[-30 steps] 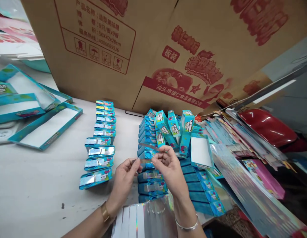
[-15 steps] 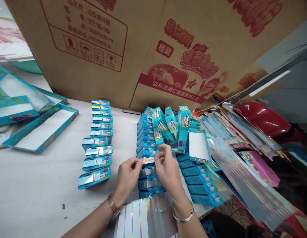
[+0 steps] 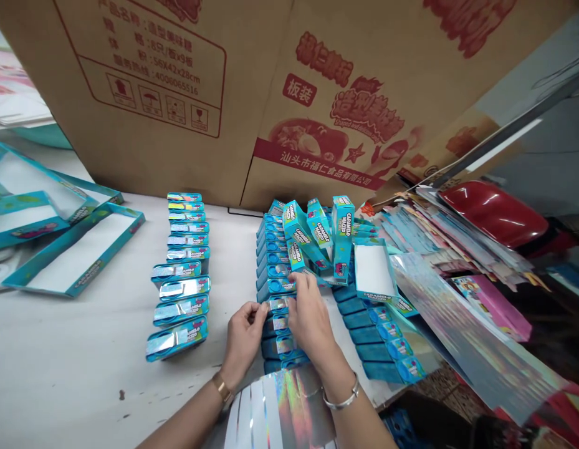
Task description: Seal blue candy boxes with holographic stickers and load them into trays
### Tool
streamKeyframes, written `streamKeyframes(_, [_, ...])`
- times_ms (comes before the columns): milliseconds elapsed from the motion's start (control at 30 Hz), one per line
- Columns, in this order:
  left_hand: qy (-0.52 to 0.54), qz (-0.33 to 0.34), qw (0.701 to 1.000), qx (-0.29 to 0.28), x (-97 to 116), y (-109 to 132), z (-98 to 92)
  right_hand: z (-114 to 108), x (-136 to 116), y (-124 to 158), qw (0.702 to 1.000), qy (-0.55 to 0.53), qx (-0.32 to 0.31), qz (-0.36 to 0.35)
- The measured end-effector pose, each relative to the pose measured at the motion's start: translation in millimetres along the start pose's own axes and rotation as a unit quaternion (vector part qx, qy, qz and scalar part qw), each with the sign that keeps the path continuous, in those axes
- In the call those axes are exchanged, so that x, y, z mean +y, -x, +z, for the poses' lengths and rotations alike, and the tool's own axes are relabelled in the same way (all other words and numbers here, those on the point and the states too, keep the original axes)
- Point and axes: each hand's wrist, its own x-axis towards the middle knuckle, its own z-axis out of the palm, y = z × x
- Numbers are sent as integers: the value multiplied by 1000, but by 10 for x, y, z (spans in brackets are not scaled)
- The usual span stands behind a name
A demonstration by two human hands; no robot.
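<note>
My left hand (image 3: 245,333) pinches the left end of a shiny holographic sticker strip (image 3: 278,304). The strip lies across the top of one small blue caramel box in the middle row (image 3: 276,271). My right hand (image 3: 312,318) is closed at the strip's other end, its fingertips over the right side of the box; part of its grip is hidden. Below my wrists lies a sheet of holographic sticker strips (image 3: 265,411), with white backing bared on its left part. To the left stands a row of small blue boxes (image 3: 181,308) with shiny strips across their tops.
A large cardboard carton (image 3: 177,143) stands at the back. Open blue trays (image 3: 78,249) lie at the left. Several loose caramel boxes (image 3: 343,237) and a small open tray (image 3: 373,271) are piled right of the middle row. Holographic sheets (image 3: 457,324) hang past the right edge.
My right hand has come down over the right end of the strip, its fingers now lower and flatter. The left hand stays at the left end. The view has shifted slightly.
</note>
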Motion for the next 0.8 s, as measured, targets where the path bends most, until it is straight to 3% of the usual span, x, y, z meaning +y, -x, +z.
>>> streamKeyframes(133, [29,-23,998,44,-28,-31,-79,-94,11,7,993,-112,43,19])
streamKeyframes(267, [46,26,997,58,216,-65,-154,-191,-41,-31,944,-311,95,60])
streamKeyframes(367, [30,79,996,39,420,-111,-163,-198,-86,-91,907,-404,77,87])
streamKeyframes(467, [12,104,994,3,511,-165,-140,-139,-79,-156,895,-431,34,109])
streamKeyframes(633, [-17,85,996,11,461,-250,-75,20,16,-214,918,-384,22,99])
streamKeyframes(800, [-97,97,990,33,387,-308,-50,118,54,-229,976,-188,65,89])
